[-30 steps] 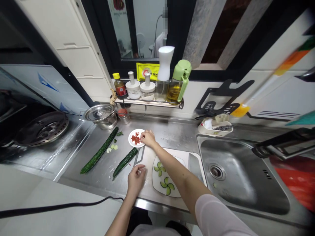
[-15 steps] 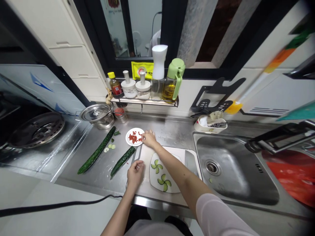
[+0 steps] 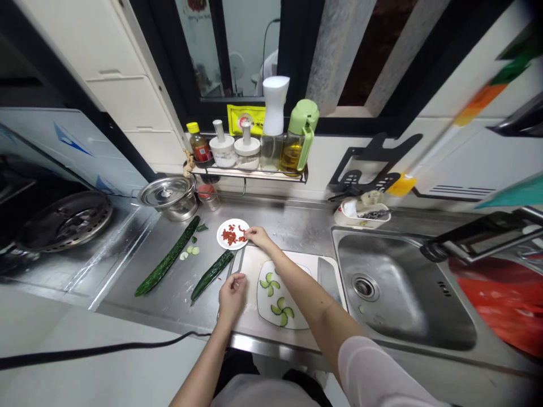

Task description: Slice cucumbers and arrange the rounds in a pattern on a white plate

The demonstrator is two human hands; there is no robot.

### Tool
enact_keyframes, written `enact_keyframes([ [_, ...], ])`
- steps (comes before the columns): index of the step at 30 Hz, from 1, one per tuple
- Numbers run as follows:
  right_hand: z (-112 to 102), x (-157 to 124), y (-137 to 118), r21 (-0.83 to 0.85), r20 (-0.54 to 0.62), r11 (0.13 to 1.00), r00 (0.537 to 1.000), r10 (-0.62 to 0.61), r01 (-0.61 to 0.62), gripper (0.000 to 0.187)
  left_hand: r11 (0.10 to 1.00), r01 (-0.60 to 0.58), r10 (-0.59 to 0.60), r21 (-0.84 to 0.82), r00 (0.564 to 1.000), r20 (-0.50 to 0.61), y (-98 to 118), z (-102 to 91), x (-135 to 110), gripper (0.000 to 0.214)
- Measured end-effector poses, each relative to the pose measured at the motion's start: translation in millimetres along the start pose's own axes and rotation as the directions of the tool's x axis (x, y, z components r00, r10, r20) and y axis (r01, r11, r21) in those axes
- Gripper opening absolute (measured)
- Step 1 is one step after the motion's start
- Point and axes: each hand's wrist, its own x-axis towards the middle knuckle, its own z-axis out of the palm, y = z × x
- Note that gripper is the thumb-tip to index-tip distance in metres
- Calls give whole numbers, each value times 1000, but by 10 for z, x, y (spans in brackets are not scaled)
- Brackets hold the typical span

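At ten o'clock, far to my left, a dark pan (image 3: 68,220) sits on the stove. Toward eleven o'clock, at the back of the steel counter, is a lidded steel pot (image 3: 169,198). Nearer, slanting toward me, a long cucumber (image 3: 167,257) lies whole, with a few pale slices (image 3: 193,250) just right of it. Next comes a shorter cucumber (image 3: 212,276), at eleven o'clock.

My left hand (image 3: 231,291) is also near eleven, close to me over the edge of the cutting board (image 3: 250,274), its fingers loosely curled. I see nothing in it, but cannot tell whether the tips meet. Beyond it, between eleven and twelve, is a small white dish (image 3: 220,236) with scattered red bits (image 3: 229,236).

My right hand (image 3: 258,237) reaches to twelve o'clock, fingertips narrowed together at the dish's right rim. They hide whether a bit is pinched.

Between twelve and one, a white plate (image 3: 265,308) on the board bears pinwheels of green slices (image 3: 283,311), partly hidden by my forearm. At two o'clock is the sink (image 3: 407,308).

To pick well, I judge, I should take one bit between thumb and fingertip, squeeze lightly and lift straight up so the light dish does not slide. My forearm should pass high enough not to brush the slices.
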Motion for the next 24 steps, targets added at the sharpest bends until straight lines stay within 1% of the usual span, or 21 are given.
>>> enact_keyframes([
  [1, -2, -20, -27, 33, 7, 999, 1000, 3, -3, 10, 1000, -6, 6, -15, 1000, 2, 13, 4, 21, 33],
  [3, -30, -113, -102, 39, 18, 999, 1000, -23, 23, 10, 999, -23, 24, -42, 1000, 7, 52, 10, 70, 33],
  [4, -56, -190, -150, 38, 16, 998, 999, -48, 47, 9, 998, -35, 35, -54, 999, 8, 81, 12, 97, 33],
  [5, -90, -287, -205, 4, 3, 992, 992, -124, 124, 8, 997, -47, 48, -63, 999, 10, 116, 15, 124, 33],
  [6, -130, -401, -265, -66, -19, 973, 975, -223, 221, 7, 995, -62, 62, -73, 998, 5, 157, 19, 150, 33],
  [8, -219, -665, -394, -251, -31, 891, 917, -398, 378, 6, 991, -93, 94, -97, 996, -1, 251, 32, 197, 33],
  [9, -265, -803, -457, -335, -35, 843, 889, -457, 420, 6, 988, -110, 111, -111, 994, -3, 303, 43, 216, 32],
  [11, -349, -1061, -565, -453, -16, 758, 846, -533, 470, 8, 980, -140, 140, -142, 990, -9, 405, 75, 242, 31],
  [12, -385, -1172, -605, -492, -11, 727, 831, -556, 480, 9, 976, -156, 157, -151, 988, -4, 454, 96, 247, 31],
  [14, -444, -1349, -651, -560, -2, 676, 815, -579, 479, 11, 971, -187, 193, -152, 981, 26, 543, 147, 237, 29],
  [18, -518, -1543, -637, -639, 14, 612, 802, -597, 466, 14, 965, -235, 244, -114, 967, 76, 676, 262, 156, 25],
  [21, -557, -1627, -603, -663, 5, 604, 809, -587, 442, 15, 968, -227, 239, -109, 965, 112, 724, 331, 81, 23],
  [24, -620, -1724, -588, -640, -29, 641, 820, -571, 424, 15, 972, -201, 218, -125, 965, 145, 729, 371, 32, 22],
])
